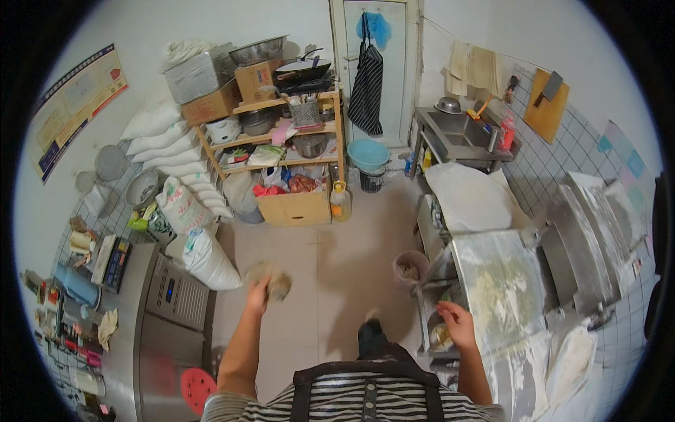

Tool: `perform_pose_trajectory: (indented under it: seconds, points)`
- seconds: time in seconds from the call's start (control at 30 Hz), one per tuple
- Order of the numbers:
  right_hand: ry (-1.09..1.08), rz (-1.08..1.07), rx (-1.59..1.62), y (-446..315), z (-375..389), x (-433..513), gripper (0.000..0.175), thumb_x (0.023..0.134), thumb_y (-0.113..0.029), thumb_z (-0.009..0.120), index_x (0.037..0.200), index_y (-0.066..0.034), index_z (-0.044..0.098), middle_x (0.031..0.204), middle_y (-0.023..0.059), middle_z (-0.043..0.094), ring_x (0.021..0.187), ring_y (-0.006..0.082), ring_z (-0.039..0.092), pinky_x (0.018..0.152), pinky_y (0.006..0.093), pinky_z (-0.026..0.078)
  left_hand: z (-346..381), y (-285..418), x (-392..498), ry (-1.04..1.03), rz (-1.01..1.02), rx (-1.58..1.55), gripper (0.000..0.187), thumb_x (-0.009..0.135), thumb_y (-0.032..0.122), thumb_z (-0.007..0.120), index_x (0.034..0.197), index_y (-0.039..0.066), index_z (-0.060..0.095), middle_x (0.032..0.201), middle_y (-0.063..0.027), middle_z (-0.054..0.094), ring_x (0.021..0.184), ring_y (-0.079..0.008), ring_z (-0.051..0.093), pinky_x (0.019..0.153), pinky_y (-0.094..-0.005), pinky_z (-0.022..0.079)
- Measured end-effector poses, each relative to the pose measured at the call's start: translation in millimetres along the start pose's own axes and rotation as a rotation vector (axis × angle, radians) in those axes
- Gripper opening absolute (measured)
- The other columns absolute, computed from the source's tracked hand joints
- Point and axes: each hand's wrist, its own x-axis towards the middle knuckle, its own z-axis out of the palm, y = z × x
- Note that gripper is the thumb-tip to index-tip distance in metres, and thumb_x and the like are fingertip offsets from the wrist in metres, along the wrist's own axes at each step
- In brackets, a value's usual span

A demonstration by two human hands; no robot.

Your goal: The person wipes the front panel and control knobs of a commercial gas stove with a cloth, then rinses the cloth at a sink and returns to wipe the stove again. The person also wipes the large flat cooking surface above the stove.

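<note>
My left hand (258, 297) is out over the tiled floor, shut on a crumpled grey-beige cloth (278, 287). The cloth is blurred, so its shape is hard to make out. On the other side, my right hand (457, 323) hangs beside the flour-dusted metal worktop (501, 287), fingers loosely bent and apart, with nothing seen in it. Just beyond its fingertips is a small green thing, too small to name. Below that hand, an open drawer or low shelf (423, 322) holds a pale item. A pink bucket (411, 268) with waste inside stands ahead of it.
A steel refrigerated counter (174, 327) and red stool (198, 390) are at left. White sacks (208, 258) stand near a wooden shelf (269, 137). A blue basin (368, 154) sits before the door. At right are a sink (464, 129) and a dough-rolling machine (575, 253).
</note>
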Motion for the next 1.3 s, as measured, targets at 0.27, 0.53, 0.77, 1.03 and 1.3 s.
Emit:
perform_pose_trajectory:
  seconds: [0.27, 0.53, 0.77, 1.03, 1.3]
  points:
    - [-0.024, -0.005, -0.022, 43, 51, 288, 0.019, 0.085, -0.009, 0.055, 0.101, 0.0004, 0.060, 0.093, 0.0120, 0.064, 0.085, 0.0164, 0.061, 0.075, 0.0277, 0.047, 255, 1, 244, -0.285, -0.290, -0.077, 0.039, 0.085, 0.025, 0.057, 0.116, 0.002, 0.048, 0.107, -0.0089, 0.059, 0.096, -0.0196, 0.058, 0.083, -0.0343, 0.046]
    - [-0.540, -0.497, -0.201, -33, 134, 578, 0.030, 0.081, -0.015, 0.054, 0.110, -0.0082, 0.056, 0.098, 0.0140, 0.060, 0.089, 0.0305, 0.057, 0.076, 0.0387, 0.046, 294, 10, 438, -0.339, -0.336, -0.398, 0.048, 0.089, 0.029, 0.045, 0.130, 0.006, 0.035, 0.129, -0.0103, 0.043, 0.120, -0.0263, 0.040, 0.100, -0.0452, 0.031]
    - [-0.198, -0.244, -0.243, 4, 136, 762, 0.047, 0.081, -0.019, 0.058, 0.125, -0.0080, 0.043, 0.117, 0.0166, 0.050, 0.107, 0.0327, 0.048, 0.088, 0.0377, 0.042, 436, -29, 672, -0.573, -0.265, -0.025, 0.047, 0.088, 0.015, 0.049, 0.130, 0.004, 0.033, 0.128, -0.0103, 0.043, 0.118, -0.0239, 0.041, 0.100, -0.0400, 0.031]
    - [0.682, 0.052, 0.265, 73, 41, 898, 0.039, 0.083, -0.016, 0.057, 0.116, 0.0010, 0.047, 0.112, 0.0138, 0.051, 0.099, 0.0247, 0.054, 0.086, 0.0347, 0.043, 705, -97, 776, -1.635, 0.335, 0.606, 0.063, 0.086, 0.027, 0.053, 0.137, 0.005, 0.024, 0.139, -0.0123, 0.025, 0.126, -0.0215, 0.027, 0.099, -0.0349, 0.029]
    - [0.742, 0.125, 0.429, 161, -94, 1040, 0.026, 0.086, -0.007, 0.048, 0.111, -0.0010, 0.053, 0.105, 0.0027, 0.056, 0.095, 0.0126, 0.050, 0.083, 0.0284, 0.040, 860, -213, 889, -1.358, -0.581, 0.455, 0.076, 0.082, 0.028, 0.061, 0.140, 0.007, 0.015, 0.134, -0.0104, 0.034, 0.122, -0.0236, 0.034, 0.099, -0.0366, 0.030]
